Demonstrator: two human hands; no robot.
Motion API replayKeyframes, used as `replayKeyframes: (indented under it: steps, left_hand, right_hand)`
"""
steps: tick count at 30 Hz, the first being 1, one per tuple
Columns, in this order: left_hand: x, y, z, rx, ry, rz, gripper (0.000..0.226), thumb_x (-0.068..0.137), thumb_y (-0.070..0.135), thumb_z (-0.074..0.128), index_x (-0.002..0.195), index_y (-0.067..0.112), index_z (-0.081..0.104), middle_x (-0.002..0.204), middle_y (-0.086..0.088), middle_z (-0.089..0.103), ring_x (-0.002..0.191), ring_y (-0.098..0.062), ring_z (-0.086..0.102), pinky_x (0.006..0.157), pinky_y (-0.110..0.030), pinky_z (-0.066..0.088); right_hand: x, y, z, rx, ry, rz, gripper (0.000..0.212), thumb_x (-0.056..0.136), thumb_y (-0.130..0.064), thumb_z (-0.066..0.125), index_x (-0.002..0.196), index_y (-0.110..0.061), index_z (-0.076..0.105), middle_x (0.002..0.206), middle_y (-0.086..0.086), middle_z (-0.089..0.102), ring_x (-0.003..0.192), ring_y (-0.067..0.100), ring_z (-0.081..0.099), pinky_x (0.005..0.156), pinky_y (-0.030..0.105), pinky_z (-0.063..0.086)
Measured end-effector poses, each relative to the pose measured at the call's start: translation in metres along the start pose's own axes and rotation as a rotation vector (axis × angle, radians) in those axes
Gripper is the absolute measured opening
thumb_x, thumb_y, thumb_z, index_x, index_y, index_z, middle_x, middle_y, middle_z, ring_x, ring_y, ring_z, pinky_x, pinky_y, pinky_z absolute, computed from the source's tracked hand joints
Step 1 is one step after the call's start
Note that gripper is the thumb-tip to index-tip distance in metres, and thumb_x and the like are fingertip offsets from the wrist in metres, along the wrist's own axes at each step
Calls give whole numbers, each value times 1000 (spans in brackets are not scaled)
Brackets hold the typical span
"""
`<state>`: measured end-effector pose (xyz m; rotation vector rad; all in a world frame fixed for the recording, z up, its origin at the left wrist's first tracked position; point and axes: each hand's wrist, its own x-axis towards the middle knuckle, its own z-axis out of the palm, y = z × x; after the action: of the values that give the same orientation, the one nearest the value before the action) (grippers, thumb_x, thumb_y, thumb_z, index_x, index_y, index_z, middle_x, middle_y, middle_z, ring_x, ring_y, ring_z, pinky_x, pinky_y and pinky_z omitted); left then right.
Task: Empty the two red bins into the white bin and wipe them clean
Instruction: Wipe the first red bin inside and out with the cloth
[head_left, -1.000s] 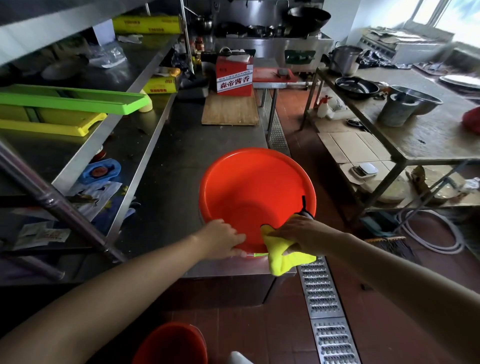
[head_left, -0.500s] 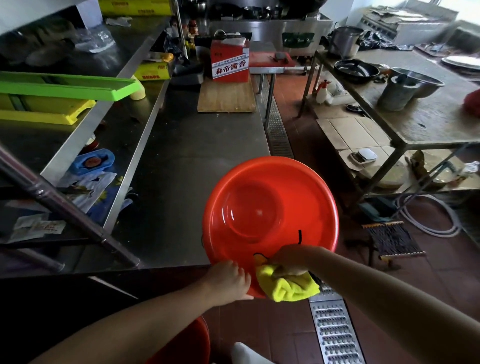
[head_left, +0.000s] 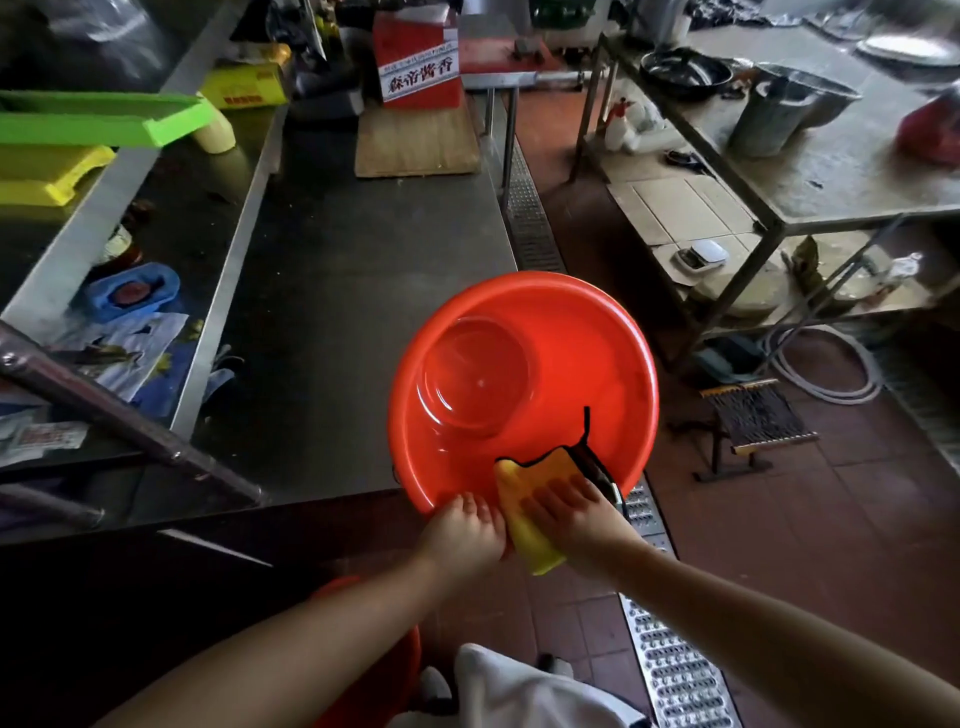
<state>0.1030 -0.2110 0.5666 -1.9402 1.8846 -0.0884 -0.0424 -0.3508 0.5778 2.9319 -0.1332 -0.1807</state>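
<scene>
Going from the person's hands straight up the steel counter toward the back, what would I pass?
Left hand on the rim → red bin → bare steel counter → wooden board → red box.

Commercial kitchen. Long stainless steel prep counter (head_left: 363, 260) with shelf rack; wooden cutting board (head_left: 415, 143) and red sauce carton (head_left: 418, 62) at far end. Second metal table (head_left: 831, 171) bearing black wok (head_left: 685, 73), metal pots. Red tile floor (head_left: 779, 545), steel drain grate (head_left: 670, 660).

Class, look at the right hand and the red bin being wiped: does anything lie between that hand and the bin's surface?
Yes, the yellow cloth lies between the right hand and the red bin at its near rim. The left hand grips that rim directly.
</scene>
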Motion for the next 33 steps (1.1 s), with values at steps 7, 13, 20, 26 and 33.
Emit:
replayKeyframes:
  steps: [7, 13, 20, 26, 33]
  left_hand:
    - [14, 3, 3, 53, -179, -51, 47, 101, 18, 38, 142, -4, 39, 134, -45, 42, 125, -59, 42, 107, -66, 28]
    - [-1, 22, 12, 107, -212, -20, 61, 89, 46, 51, 123, -3, 64, 118, -35, 61, 110, -48, 62, 95, -55, 49]
    - [-5, 24, 7, 189, -235, -21, 73, 73, 66, 63, 106, 1, 75, 100, -24, 72, 91, -37, 72, 82, -45, 58]
    - [-2, 28, 25, 186, -94, 3, 51, 80, 51, 60, 99, 8, 79, 95, -20, 74, 87, -35, 73, 79, -42, 59]
    - [-2, 28, 29, 283, -93, 66, 49, 69, 28, 76, 101, -9, 72, 92, -30, 71, 86, -43, 70, 81, -50, 57]
  right_hand:
    - [-11, 10, 13, 104, -51, -5, 52, 70, -41, 71, 119, -21, 74, 111, 3, 74, 95, 26, 72, 85, 43, 58]
    - [-17, 3, 32, 351, -189, 51, 60, 94, -66, 42, 141, -32, 56, 139, -5, 61, 129, 23, 57, 110, 38, 39]
    - [9, -19, 58, 331, -264, 185, 63, 100, -61, 27, 158, -35, 22, 164, 2, 26, 148, 30, 28, 121, 47, 13]
    - [37, -17, 86, 394, -283, 160, 64, 101, -58, 28, 159, -34, 14, 167, 1, 14, 152, 28, 17, 122, 50, 9]
    - [85, 5, 117, 474, -358, 155, 65, 102, -55, 25, 159, -34, 2, 168, -3, 6, 154, 25, 6, 122, 53, 3]
